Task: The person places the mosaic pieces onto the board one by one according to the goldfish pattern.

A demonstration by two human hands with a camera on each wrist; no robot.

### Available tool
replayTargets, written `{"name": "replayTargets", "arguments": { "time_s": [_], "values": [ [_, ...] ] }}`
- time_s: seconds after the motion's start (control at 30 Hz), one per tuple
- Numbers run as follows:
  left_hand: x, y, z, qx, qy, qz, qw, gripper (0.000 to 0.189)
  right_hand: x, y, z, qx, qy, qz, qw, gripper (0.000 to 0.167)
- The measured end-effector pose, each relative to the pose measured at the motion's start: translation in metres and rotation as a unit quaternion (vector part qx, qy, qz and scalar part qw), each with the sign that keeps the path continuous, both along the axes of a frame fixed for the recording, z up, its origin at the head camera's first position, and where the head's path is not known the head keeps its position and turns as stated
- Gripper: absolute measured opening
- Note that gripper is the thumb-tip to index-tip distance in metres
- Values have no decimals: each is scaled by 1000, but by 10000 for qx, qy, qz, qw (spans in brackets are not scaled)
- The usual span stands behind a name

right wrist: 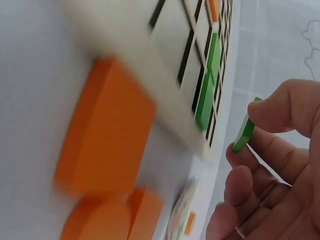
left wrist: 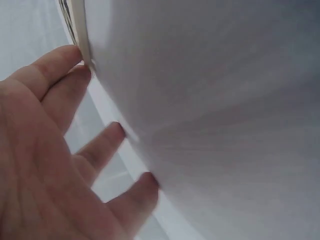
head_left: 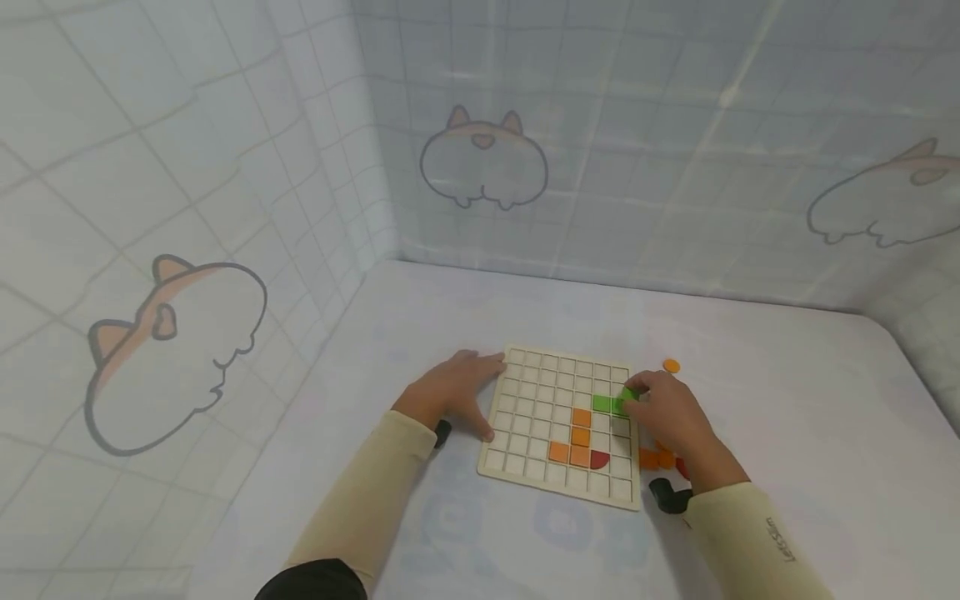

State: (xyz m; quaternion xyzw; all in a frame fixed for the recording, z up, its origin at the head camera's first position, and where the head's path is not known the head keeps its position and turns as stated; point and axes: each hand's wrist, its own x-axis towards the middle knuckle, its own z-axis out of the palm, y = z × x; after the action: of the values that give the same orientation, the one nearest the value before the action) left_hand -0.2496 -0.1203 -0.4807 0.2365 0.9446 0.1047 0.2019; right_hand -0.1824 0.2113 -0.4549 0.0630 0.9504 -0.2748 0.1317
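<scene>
A pale wooden grid board point(head_left: 525, 408) lies on the white table. My left hand point(head_left: 456, 387) spreads its fingers and thumb along the board's left edge, with fingertips at that edge in the left wrist view. Between thumb and fingertip, my right hand point(head_left: 671, 412) pinches a small green tile point(right wrist: 245, 132), raised near the board's right edge. Green tiles point(head_left: 602, 403) lie side by side in the grid below it. Several orange tiles point(head_left: 581, 437) form a bent line lower on the board, beside a red rounded piece point(head_left: 599, 460).
Loose orange pieces point(head_left: 648, 458) lie against the board's right side, partly under the right hand. Near them is a red piece point(head_left: 682, 467). An orange disc point(head_left: 671, 366) sits beyond the board's upper right corner. A tiled wall point(head_left: 600, 150) stands behind the table.
</scene>
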Motion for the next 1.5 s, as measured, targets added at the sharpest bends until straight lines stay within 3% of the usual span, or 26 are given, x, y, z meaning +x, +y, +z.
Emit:
{"name": "replayTargets", "arguments": {
  "time_s": [0.23,0.43,0.63,0.93,1.1,1.3,1.5],
  "values": [
    [-3,0,-1,42,-201,146,9997,125,-16,-15,-2,-30,136,461,9988,44],
    [-2,-2,-2,126,-138,122,9998,125,-28,-25,-15,175,105,489,9986,43],
    [4,2,1,190,-320,232,9990,125,-29,-27,-19,224,-49,476,9986,40],
    [3,1,2,265,-258,274,9989,125,-29,-28,-13,311,-115,516,9981,42],
    [3,0,-2,211,-460,372,9980,127,-9,-19,-6,127,-96,260,9995,54],
    [0,1,-6,261,-479,377,9978,127,31,19,7,-150,212,-616,9978,58],
    [-1,-4,-5,284,-429,351,9981,124,60,47,4,-155,180,-1355,9905,60]
  ]
}}
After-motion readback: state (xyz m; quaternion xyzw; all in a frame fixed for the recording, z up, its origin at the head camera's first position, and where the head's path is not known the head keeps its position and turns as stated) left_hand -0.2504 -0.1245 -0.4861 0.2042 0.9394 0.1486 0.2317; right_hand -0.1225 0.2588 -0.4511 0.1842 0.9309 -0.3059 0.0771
